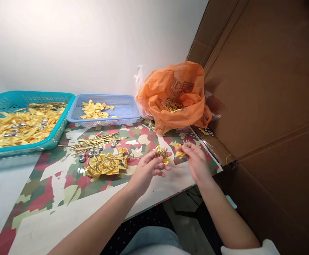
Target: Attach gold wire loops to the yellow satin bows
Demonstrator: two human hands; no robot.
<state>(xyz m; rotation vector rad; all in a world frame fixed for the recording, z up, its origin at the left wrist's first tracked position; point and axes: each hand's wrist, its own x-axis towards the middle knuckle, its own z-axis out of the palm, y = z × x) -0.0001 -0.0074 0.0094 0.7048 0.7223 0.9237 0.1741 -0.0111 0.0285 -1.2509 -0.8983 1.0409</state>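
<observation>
My left hand [153,164] is closed on a bunch of yellow bows with gold wire loops [162,154], held above the front of the table. Just right of it, my right hand [194,157] pinches a yellow bow [180,151] with thin gold wire. The two hands are apart. To the left of my left hand lies a pile of yellow bows with gold wires [106,165]. Behind that pile are loose gold wire ties [97,141] and several silver bells [91,153].
A teal basket [53,136] of yellow bows, wires and bells stands at the left. Beside it is a blue basket [103,122] with some bows. An orange bag [159,117] holding gold-wired pieces stands behind my hands. Cardboard [271,88] rises on the right.
</observation>
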